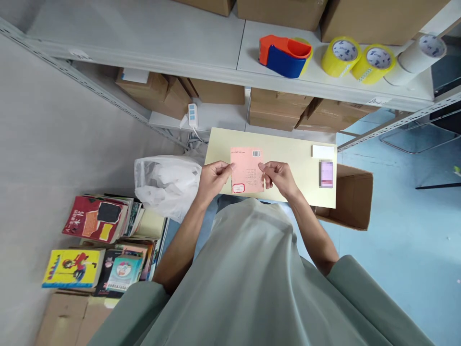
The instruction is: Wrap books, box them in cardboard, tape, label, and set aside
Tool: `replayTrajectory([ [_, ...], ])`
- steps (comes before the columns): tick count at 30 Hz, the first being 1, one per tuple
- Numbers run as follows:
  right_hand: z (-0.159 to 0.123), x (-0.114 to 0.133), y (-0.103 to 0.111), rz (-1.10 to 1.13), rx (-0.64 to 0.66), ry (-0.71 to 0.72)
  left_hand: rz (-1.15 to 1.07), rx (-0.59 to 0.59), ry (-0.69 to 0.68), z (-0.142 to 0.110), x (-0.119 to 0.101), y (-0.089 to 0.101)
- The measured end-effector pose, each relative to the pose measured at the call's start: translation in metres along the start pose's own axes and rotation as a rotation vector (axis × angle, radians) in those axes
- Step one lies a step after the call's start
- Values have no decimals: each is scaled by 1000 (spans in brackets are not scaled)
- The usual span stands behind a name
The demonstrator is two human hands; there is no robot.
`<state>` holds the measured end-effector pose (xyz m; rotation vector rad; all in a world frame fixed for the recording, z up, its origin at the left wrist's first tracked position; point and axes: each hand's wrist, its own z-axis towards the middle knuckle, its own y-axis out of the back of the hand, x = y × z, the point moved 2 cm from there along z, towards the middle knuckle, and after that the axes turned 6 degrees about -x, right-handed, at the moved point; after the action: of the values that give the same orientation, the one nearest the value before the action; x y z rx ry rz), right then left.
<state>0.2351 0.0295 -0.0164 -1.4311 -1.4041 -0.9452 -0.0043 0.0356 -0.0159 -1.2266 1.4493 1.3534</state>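
Observation:
A thin pink book is held above the pale yellow table, a barcode at its upper right and a red-framed label at its lower left. The printed text on it looks upside down from here. My left hand pinches its left edge, thumb on the cover. On the opposite edge, my right hand grips it between thumb and curled fingers. Beneath both hands lies the table. To the right of my right hand is a phone-like item with a blurred pink-purple face, and a small white box sits above it.
Shelving ahead holds a tape dispenser, yellow tape rolls, white rolls and cardboard boxes. Left are a white plastic bag and stacked books. An open cardboard box stands at the table's right. A power strip lies behind.

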Motion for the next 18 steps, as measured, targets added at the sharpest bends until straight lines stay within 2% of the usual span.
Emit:
replayTrajectory([
  [7, 5, -10, 5, 45, -1, -31, -10, -52, -71, 1, -6, -3],
  [11, 13, -22, 12, 135, -25, -58, -18, -34, -68, -1, -14, -2],
  [14, 21, -36, 15, 143, -31, -8, 39, -20, -75, -3, -17, -4],
  [18, 34, -58, 13, 164, -61, 45, 186, -22, -157, -2, -17, -15],
])
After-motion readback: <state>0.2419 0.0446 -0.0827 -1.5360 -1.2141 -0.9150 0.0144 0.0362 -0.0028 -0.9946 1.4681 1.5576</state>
